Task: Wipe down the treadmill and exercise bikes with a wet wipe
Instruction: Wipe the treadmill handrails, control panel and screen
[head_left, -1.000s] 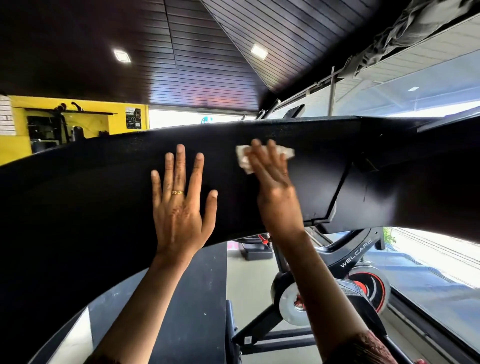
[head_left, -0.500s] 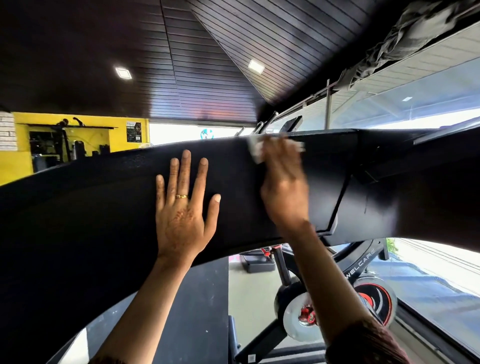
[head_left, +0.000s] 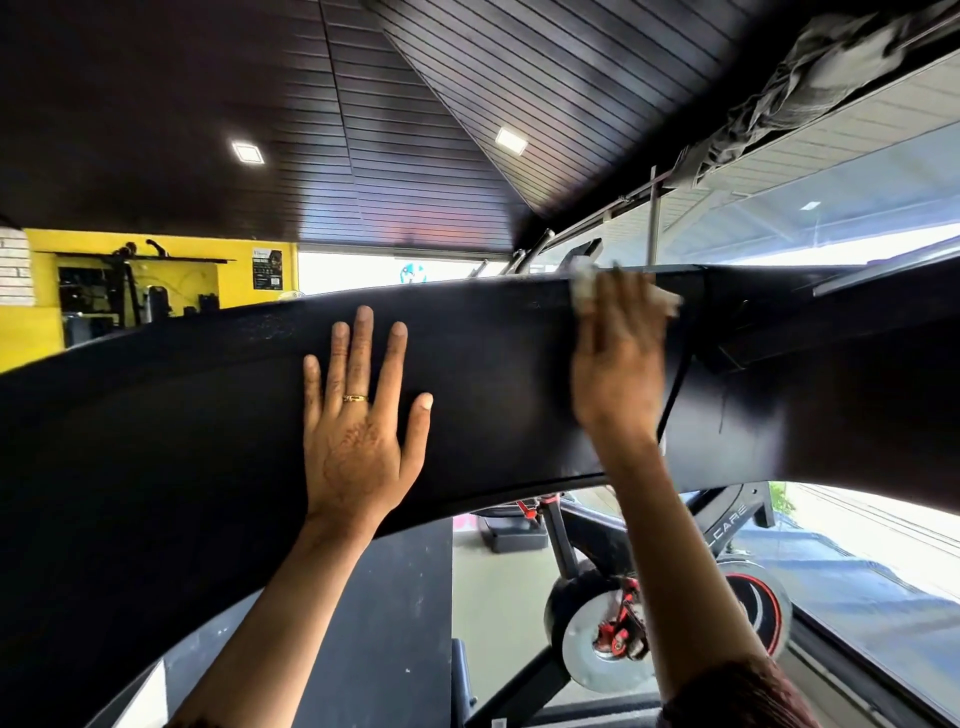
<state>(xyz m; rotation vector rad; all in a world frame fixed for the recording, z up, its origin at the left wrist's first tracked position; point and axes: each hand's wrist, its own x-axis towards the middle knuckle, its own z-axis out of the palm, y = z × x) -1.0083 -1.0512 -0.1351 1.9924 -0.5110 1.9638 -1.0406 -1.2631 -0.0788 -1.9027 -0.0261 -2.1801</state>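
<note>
A broad black treadmill panel (head_left: 182, 415) arches across the whole view. My left hand (head_left: 358, 415) lies flat on it with fingers spread and a gold ring on one finger. My right hand (head_left: 618, 358) presses a white wet wipe (head_left: 584, 286) against the panel near its top edge; the hand is blurred and covers most of the wipe, whose corners show at the fingertips. Below the panel stands a black exercise bike (head_left: 727, 530) with a silver flywheel (head_left: 597, 644) and a red-rimmed wheel.
A dark mat (head_left: 389, 623) and grey floor lie under the panel. Large windows (head_left: 857, 571) run along the right. A yellow wall with racks of gym gear (head_left: 104, 296) is at far left. Cloth (head_left: 810, 73) hangs near the ceiling, upper right.
My right hand has slid the wipe up the panel to its top edge and slightly right. My left hand has stayed flat in the same spot.
</note>
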